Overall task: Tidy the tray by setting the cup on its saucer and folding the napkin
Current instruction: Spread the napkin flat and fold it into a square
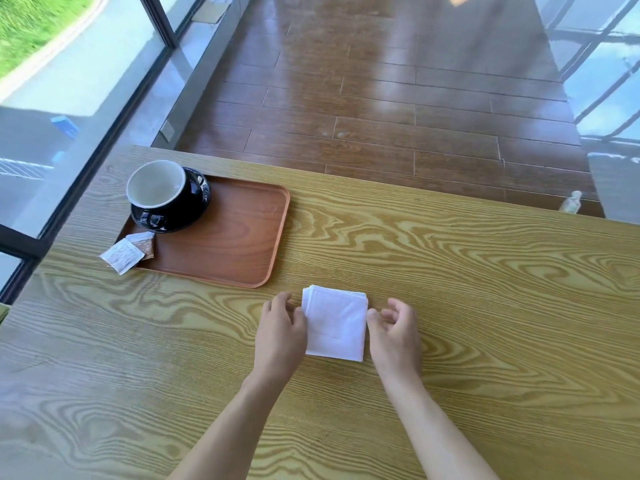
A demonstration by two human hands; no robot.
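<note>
Both hands rest on the wooden table [450, 271], flanking a folded white napkin [335, 323]: the left hand [281, 332] touches its left edge with fingers loosely curled, the right hand [394, 332] sits at its right edge, fingers half bent and open, neither clearly pinching it. Whether fingertips tuck under the paper is hidden. The napkin lies as a near-square stack on bare table just beside the brown tray [235, 237], its slightly longer side running away from the person. On the tray's far left corner the black cup [159, 188] stands upright on its saucer [194, 206]; its handle cannot be seen. Two small packets [128, 252] overhang the tray's near left corner, print unreadable. Beyond are plank flooring and large windows.
</note>
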